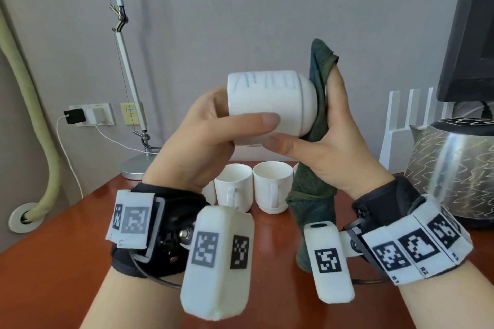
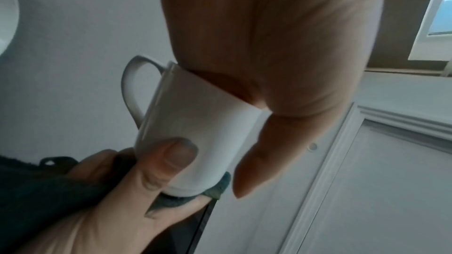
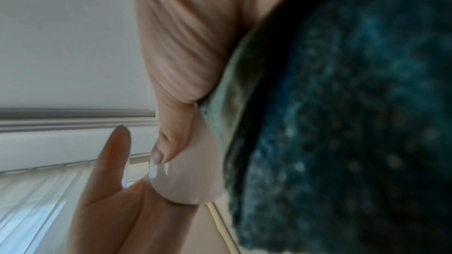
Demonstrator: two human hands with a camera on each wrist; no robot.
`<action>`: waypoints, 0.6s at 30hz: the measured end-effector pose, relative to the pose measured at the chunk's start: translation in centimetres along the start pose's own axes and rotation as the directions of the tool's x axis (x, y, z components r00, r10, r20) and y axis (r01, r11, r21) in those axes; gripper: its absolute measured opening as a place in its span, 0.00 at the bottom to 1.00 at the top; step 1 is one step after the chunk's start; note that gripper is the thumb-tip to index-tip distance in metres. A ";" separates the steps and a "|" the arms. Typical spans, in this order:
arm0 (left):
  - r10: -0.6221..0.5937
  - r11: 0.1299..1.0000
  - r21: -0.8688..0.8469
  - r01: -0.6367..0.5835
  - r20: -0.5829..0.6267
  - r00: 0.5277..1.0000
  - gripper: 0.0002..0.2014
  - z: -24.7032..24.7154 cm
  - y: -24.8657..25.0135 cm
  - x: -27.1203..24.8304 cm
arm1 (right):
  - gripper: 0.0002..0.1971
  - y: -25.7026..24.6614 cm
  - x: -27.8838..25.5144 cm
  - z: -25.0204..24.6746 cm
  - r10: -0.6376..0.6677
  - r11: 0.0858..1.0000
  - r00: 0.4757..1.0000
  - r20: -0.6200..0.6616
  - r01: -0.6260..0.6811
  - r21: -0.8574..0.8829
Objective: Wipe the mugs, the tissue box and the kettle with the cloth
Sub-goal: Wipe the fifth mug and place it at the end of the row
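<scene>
My left hand (image 1: 227, 120) holds a white mug (image 1: 267, 104) on its side in the air. Its thumb lies along the outer wall, and in the left wrist view its fingers reach inside the mug (image 2: 195, 123). My right hand (image 1: 320, 136) cups the mug's base through a dark green cloth (image 1: 319, 69), which hangs down past the wrist. Its thumb (image 2: 176, 155) presses the wall. Two more white mugs (image 1: 234, 189) (image 1: 272, 187) stand on the table below, with others partly hidden. The patterned metal kettle (image 1: 454, 168) stands at the right. No tissue box is in view.
The reddish wooden table (image 1: 53, 275) runs to the wall. A desk lamp base (image 1: 133, 171) stands at the back left, its cable leading to a wall socket (image 1: 91, 115). A dark monitor (image 1: 470, 35) and a white rack (image 1: 409, 120) stand behind the kettle.
</scene>
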State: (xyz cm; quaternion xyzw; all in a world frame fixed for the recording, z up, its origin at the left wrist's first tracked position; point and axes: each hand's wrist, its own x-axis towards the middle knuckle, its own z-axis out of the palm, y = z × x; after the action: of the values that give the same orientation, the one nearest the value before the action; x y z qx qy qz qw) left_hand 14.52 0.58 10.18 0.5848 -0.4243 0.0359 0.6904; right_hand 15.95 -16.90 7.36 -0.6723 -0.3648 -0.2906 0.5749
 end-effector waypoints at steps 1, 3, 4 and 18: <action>-0.009 1.000 0.008 0.009 -0.014 1.000 0.16 0.2 0.0 0.0 | 0.54 0.0 -0.1 -0.1 -0.022 1.000 1.000 0.006 0.022 -0.020; -0.032 0.999 0.016 0.033 -0.046 0.998 0.15 0.4 -0.1 0.1 | 0.53 0.0 -0.1 -0.2 -0.040 0.998 0.999 0.031 0.041 -0.037; -0.039 0.999 0.018 0.041 -0.070 0.997 0.15 0.5 -0.1 0.2 | 0.52 -0.1 -0.1 -0.2 -0.040 0.998 0.998 0.040 0.042 -0.055; -0.008 0.981 0.188 0.048 -0.211 0.977 0.14 -0.1 0.3 0.2 | 0.37 -0.7 -0.2 0.2 -0.168 0.601 0.977 0.133 0.208 -0.771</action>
State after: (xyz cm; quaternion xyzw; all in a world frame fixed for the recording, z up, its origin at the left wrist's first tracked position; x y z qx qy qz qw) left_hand 14.58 0.62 10.54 0.6476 -0.3355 0.1283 0.6721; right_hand 15.28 -16.66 7.51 -0.8193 -0.2843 -0.4628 0.1834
